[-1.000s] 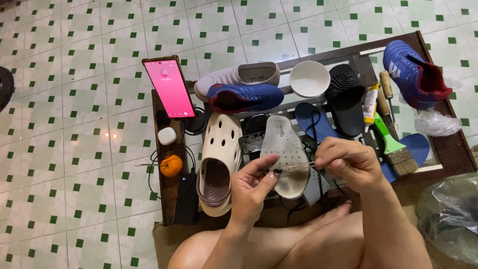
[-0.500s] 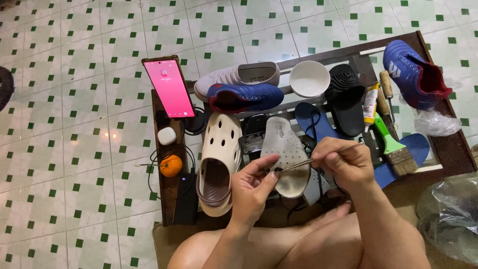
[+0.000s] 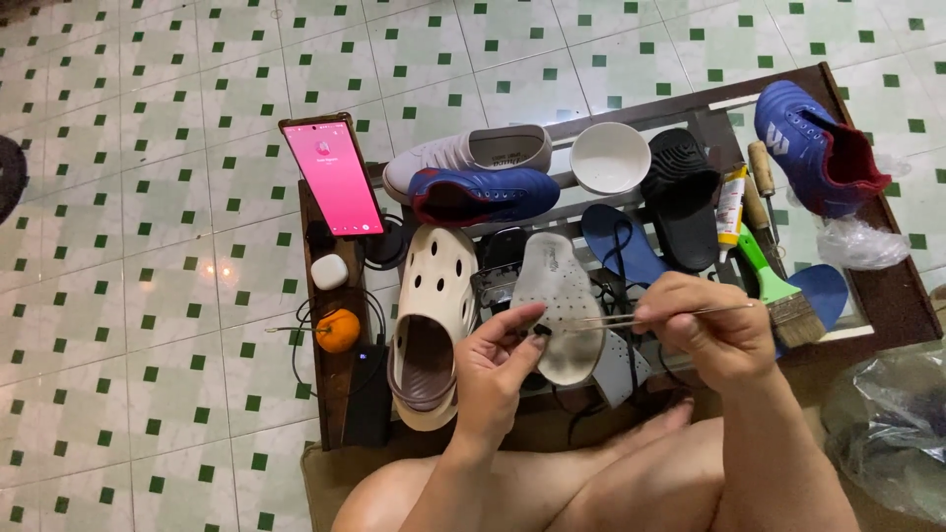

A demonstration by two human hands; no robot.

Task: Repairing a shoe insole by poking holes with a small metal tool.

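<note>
Apparently thin needle (image 3: 631, 317) in right hand (image 3: 705, 330), left hand (image 3: 503, 360) at its tip

Two hands, left (image 3: 498, 369) and right (image 3: 705, 330). Shoes: two blue boots (image 3: 483, 194) (image 3: 818, 148), one white sneaker (image 3: 468, 153), one cream clog (image 3: 434, 325), one black slide (image 3: 682, 202). One bowl (image 3: 611, 158) at twelve o'clock, one orange (image 3: 338, 331), one phone (image 3: 332, 177), one brush (image 3: 783, 296).
</note>
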